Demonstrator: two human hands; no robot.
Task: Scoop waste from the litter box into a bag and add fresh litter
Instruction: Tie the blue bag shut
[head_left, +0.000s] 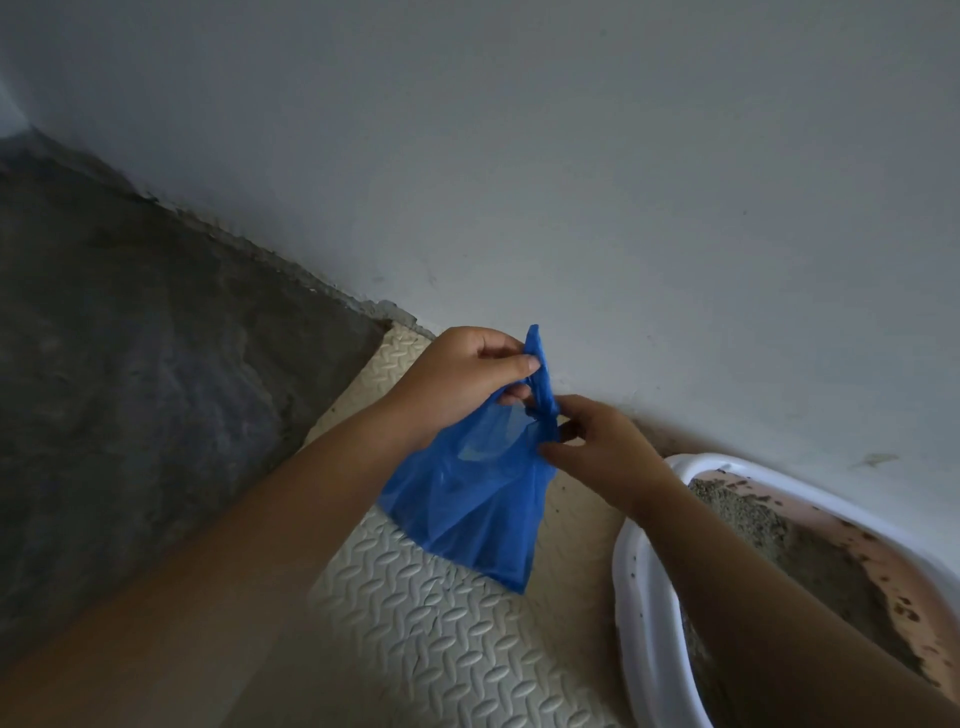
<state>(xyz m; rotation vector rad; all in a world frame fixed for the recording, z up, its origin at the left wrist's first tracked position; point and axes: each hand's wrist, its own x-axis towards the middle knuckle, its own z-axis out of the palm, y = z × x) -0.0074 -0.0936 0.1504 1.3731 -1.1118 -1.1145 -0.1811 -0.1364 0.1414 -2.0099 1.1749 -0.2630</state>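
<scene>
A thin blue plastic bag (470, 512) hangs in the air over the mat, its twisted handles knotted at the top. My left hand (462, 374) pinches the upper handle strip between thumb and fingers. My right hand (597, 441) pinches the other end of the knot, just right of and below the left hand. The litter box (631, 582) sits at the lower right, with a white rim, pink inner wall and grey sandy litter (763, 525) heaped inside. Dark specks cling to its inner wall. My right forearm crosses over the box.
A cream foam mat (441, 639) with a raised oval pattern lies under the bag and box. Bare dark concrete floor (145, 364) is to the left. A pale painted wall (571, 182) stands close behind the mat and box.
</scene>
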